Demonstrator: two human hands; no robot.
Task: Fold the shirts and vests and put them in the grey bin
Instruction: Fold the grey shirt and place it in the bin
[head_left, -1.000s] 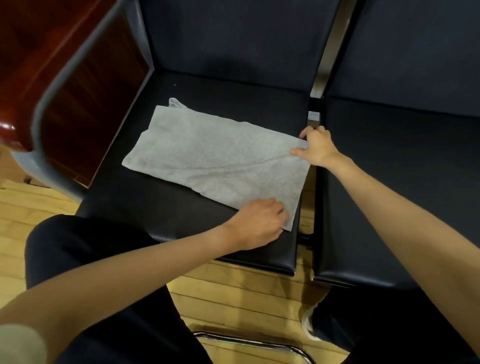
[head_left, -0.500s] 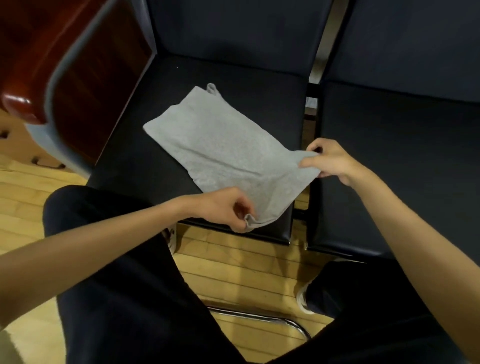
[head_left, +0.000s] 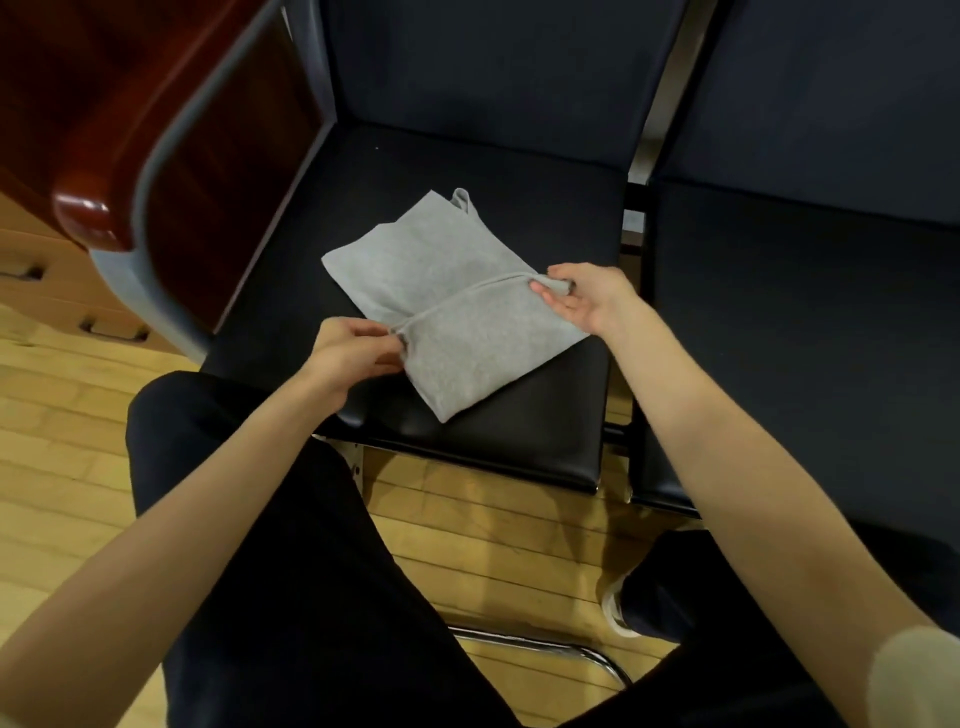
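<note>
A light grey vest (head_left: 457, 312) lies on the black chair seat (head_left: 519, 171), its near end doubled back over its middle. A strap loop sticks out at its far corner. My left hand (head_left: 353, 358) pinches the left end of the folded-over hem. My right hand (head_left: 582, 296) pinches the right end of that same hem. The hem runs as a raised ridge between both hands. No grey bin is in view.
A second black seat (head_left: 810, 312) stands to the right, across a narrow gap. A reddish wooden armrest with a grey frame (head_left: 156, 171) rises at the left. Wooden drawers (head_left: 47, 280) sit far left. My dark-trousered legs and a chrome chair rail (head_left: 545, 644) fill the foreground over the wooden floor.
Both hands lifted the vest's near end off the seat edge and carried it away from me over the middle, so the vest now lies folded and shorter.
</note>
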